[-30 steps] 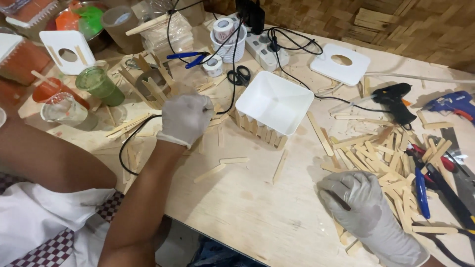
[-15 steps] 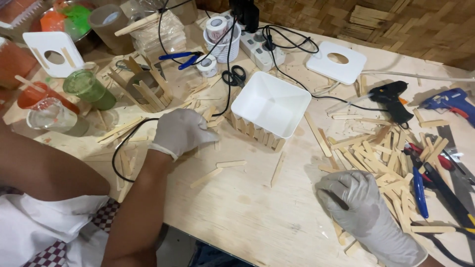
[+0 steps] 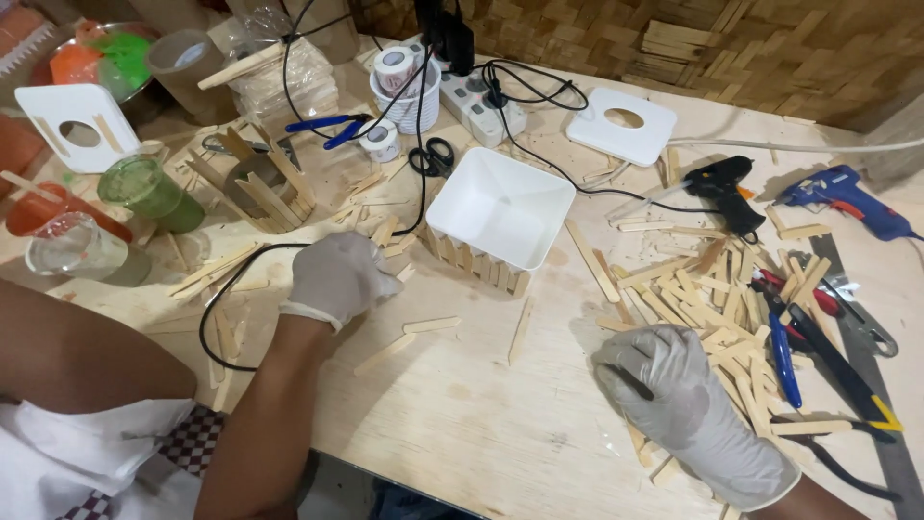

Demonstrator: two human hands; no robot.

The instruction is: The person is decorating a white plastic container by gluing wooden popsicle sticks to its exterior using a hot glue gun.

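Both hands wear white gloves. My left hand (image 3: pixel 339 276) rests curled on the plywood table (image 3: pixel 481 424), just left of a white square box (image 3: pixel 500 208) whose front side is lined with wooden sticks; I cannot tell whether it holds a stick. My right hand (image 3: pixel 674 385) lies flat on the near edge of a heap of flat wooden sticks (image 3: pixel 717 308), fingers bent onto them. Two loose sticks (image 3: pixel 409 340) lie between the hands.
A black glue gun (image 3: pixel 727 188) and a blue one (image 3: pixel 852 197) lie at the right, with pliers, a blue pen (image 3: pixel 782 358) and a metal ruler. Scissors (image 3: pixel 435 154), a power strip, tape rolls, a white lid (image 3: pixel 621 125) and cups stand at the back and left.
My left hand has slid nearer and to the right, toward the white box. The view has shifted slightly. My right hand stays on the stick heap.
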